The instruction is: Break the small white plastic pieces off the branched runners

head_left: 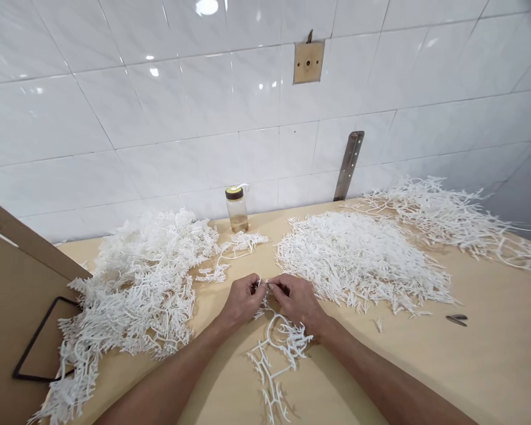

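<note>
Both hands meet at the near centre of the wooden table [491, 354]. The left hand [241, 301] and the right hand [297, 301] each pinch the same white plastic strip [277, 348] between thumb and fingertips, close together, so that the short stretch between them can be worked. The rest of the strip trails toward the near edge, lying slack on the table, with small prongs branching from it. To the left lies a tangled pile of branched strips [137, 289], within reach of the left hand. To the right lies a flatter heap of short loose pieces [358, 260], just beside the right hand. A thinner scatter [442, 215] lies at far right. A small jar [236, 209] stands at the tiled wall [181, 118], a cardboard sheet [9, 295] leans at far left, and a small dark tool [456, 319] lies near right.
</note>
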`<state>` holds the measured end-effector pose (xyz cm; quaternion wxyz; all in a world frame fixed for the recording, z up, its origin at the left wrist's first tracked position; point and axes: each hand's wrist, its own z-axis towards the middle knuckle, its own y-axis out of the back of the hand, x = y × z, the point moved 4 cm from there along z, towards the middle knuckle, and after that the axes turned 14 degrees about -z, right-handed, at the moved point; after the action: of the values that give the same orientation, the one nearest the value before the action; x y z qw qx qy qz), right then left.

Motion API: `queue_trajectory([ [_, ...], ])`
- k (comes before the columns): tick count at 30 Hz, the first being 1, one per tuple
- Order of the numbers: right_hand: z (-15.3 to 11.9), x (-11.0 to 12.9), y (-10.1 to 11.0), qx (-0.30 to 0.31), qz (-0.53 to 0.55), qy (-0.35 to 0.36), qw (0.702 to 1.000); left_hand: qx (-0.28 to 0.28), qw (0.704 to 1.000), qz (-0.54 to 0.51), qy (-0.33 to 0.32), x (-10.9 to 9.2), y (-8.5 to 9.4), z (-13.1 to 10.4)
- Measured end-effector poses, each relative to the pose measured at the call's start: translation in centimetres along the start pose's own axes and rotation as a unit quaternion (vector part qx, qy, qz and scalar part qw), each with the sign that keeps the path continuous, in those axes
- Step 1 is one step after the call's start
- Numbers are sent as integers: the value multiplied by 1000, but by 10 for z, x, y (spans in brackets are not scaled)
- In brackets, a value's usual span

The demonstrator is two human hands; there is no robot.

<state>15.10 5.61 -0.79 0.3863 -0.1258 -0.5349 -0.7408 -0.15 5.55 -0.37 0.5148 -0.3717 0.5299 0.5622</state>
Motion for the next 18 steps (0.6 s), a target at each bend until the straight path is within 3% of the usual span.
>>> queue_trajectory([
  [10,0,-5,-3,9,15,-12,1000,-9,1000,-18,1,2,1,-1],
  [18,-1,-3,-2,11,-1,8,1000,26,1000,-13,6,1,0,0],
])
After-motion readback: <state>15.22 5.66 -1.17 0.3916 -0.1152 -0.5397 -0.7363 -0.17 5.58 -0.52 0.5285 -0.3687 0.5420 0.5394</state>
